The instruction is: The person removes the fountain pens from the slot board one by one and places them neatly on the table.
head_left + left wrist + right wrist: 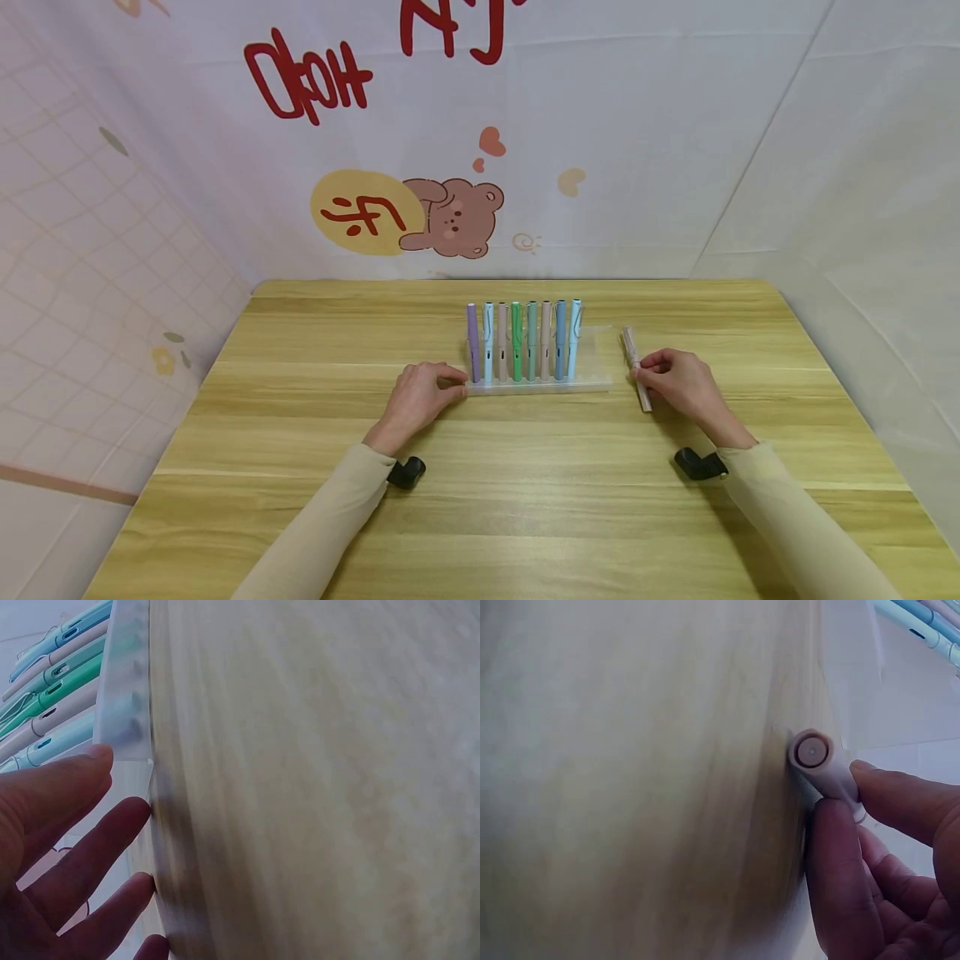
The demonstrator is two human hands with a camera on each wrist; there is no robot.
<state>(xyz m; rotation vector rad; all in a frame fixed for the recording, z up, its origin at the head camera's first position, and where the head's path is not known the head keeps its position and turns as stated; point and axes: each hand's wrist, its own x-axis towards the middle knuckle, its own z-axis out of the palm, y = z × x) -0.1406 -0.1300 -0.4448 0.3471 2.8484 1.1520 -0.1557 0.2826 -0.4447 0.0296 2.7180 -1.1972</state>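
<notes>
A clear pen rack [596,387] stands near the back of the table, with several capped pens standing in a row in it, among them a purple pen [473,342] and a green pen [516,333]. At its left end, my left hand [420,396] touches the rack; in the left wrist view the thumb meets the corner of the frosted front rail [124,750] while the other fingers stretch out loosely. Right of the rack, my right hand [681,383] pinches a pale pink pen [832,776] between thumb and fingers. That pen lies at or close to the table surface, its end facing the wrist camera.
The wood-grain table [525,500] runs back to a white printed curtain [637,125] with red characters and a bear. More curtain hangs at both sides. Black wrist cameras sit at both cuffs.
</notes>
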